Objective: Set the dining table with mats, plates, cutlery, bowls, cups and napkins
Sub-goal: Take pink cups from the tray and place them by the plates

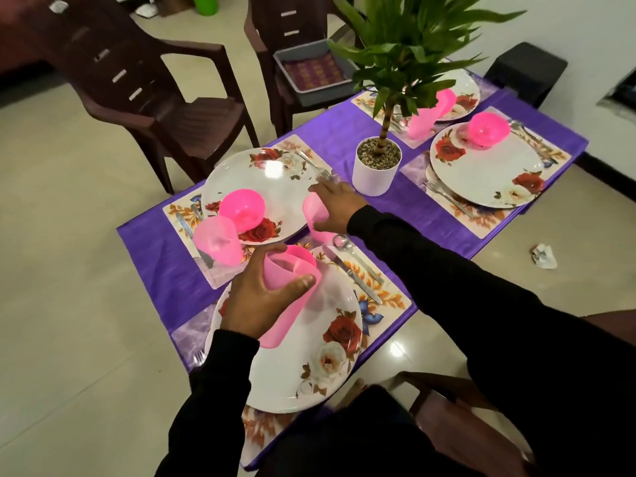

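We're at a table under a purple cloth point(344, 132), pale tiled floor point(69, 304) around it and dark plastic chairs point(144, 98) at upper left. Four floral mats carry rose-print plates — the nearest plate point(309, 366) sits low centre. Our left hand point(261, 297) wraps a stack of pink cups point(292, 290) over that plate; our right hand point(335, 208) grips a single pink cup point(315, 211) mid-frame. A pink bowl point(242, 210) rests on the left plate point(275, 187). A grey tub point(315, 72) on a chair holds checked cloth. White pot point(377, 170) — gravel, a leafy plant.
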